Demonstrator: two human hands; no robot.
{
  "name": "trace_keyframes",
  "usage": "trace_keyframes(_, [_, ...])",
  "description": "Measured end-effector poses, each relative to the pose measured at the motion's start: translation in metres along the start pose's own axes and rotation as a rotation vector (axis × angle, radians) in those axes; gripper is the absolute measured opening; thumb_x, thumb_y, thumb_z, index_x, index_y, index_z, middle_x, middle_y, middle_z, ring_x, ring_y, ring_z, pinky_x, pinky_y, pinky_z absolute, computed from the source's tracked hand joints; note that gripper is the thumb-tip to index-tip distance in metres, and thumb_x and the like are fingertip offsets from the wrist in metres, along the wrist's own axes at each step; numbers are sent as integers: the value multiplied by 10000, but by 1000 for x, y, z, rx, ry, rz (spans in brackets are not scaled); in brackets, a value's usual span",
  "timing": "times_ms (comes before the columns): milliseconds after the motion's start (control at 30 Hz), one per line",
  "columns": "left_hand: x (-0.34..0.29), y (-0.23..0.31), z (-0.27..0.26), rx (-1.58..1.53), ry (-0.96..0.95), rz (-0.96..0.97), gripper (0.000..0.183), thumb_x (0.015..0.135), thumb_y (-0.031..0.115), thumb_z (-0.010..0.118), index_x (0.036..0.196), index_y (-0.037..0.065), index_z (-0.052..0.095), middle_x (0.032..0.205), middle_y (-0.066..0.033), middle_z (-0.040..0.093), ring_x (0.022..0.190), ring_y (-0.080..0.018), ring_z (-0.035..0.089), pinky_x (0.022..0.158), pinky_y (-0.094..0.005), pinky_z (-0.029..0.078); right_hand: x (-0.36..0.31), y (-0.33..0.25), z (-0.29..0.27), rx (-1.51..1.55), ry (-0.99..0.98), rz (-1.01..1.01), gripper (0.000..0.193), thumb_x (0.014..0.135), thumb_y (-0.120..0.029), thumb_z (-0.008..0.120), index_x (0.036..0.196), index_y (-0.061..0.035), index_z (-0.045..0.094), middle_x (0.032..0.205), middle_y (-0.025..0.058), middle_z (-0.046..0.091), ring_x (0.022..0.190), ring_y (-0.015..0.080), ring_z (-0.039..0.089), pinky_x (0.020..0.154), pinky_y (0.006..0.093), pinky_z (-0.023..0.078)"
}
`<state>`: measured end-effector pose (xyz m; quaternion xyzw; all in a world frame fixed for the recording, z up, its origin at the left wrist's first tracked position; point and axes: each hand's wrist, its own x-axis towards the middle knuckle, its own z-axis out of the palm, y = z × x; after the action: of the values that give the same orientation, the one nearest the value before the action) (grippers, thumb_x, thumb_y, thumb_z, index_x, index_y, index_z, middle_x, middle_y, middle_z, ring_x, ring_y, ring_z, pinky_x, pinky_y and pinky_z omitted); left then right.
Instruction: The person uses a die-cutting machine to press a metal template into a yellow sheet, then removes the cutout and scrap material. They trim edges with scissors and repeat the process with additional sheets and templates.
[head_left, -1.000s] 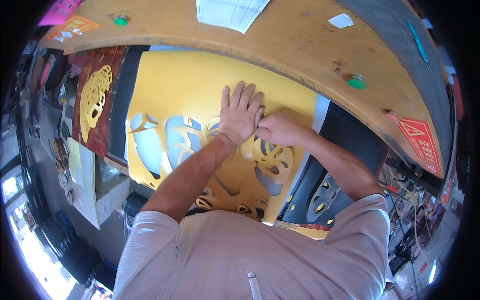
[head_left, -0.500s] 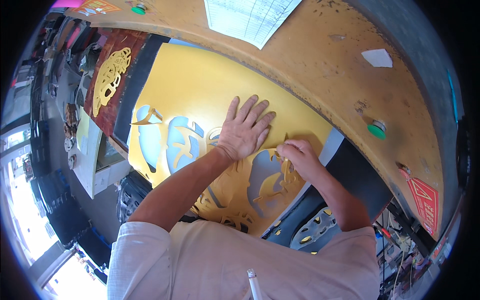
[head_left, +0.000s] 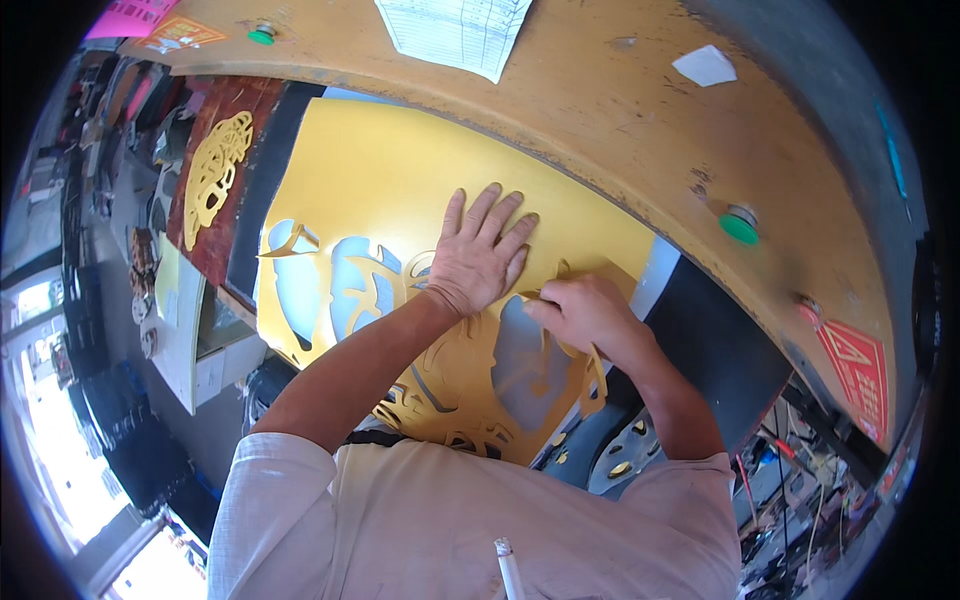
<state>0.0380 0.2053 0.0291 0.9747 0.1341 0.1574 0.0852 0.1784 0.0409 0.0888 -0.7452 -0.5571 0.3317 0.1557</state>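
Note:
A large yellow sheet (head_left: 400, 150) with several curved cut-out openings lies in front of me, grey-blue surface showing through the holes. My left hand (head_left: 478, 250) rests flat on its middle, fingers spread. To the right, my right hand (head_left: 595, 312) is closed in a pinch on a cut yellow piece (head_left: 597, 385). That piece hangs below the hand, partly lifted off the sheet beside a wide opening; the fingers hide the rest of it. At the sheet's left side, a narrow yellow strip (head_left: 292, 242) curls up beside another opening.
Beyond the sheet runs a worn orange-brown machine beam (head_left: 600, 130) with green buttons (head_left: 740, 226) and a printed paper (head_left: 455, 35). Lacy yellow cut pieces (head_left: 218, 178) lie on a reddish board at left. A grey perforated part (head_left: 632, 450) sits at lower right. A cigarette (head_left: 508, 568) shows below.
My right hand has shifted slightly left and turned, drawing the yellow piece up and out of its opening, so more grey-blue shows there. The left hand stays flat on the sheet.

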Motion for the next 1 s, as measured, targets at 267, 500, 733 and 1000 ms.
trace_keyframes(267, [-3,-5,6,-74,43,-3,468,956,303,659,1407,182,632,1530,-85,516,1494,-327,405,1249,-632,247,-70,-16,13,561,535,373,340,954,-287,815,1131,-11,725,974,134,767,900,172,727,811,336,591])
trace_keyframes(500, [-7,-11,10,-188,56,-15,474,932,280,658,1391,163,651,1543,-70,499,1518,-317,371,1265,-633,216,-94,-53,76,914,329,662,575,1054,-463,687,1331,40,664,1098,87,740,948,178,689,803,334,588])
trace_keyframes(733, [-8,-14,13,-219,59,6,472,931,278,668,1381,138,647,1544,-71,500,1522,-324,362,1260,-654,193,-74,-72,69,1586,399,776,591,1083,-440,643,1448,20,579,1233,101,727,998,142,706,733,305,577])
trace_keyframes(1000, [-8,-17,10,-286,67,35,401,971,254,598,1341,117,665,1532,-75,525,1514,-336,373,1258,-667,176,-83,-81,67,1049,432,907,521,1022,-436,737,1292,7,683,982,61,747,850,148,729,761,287,612])
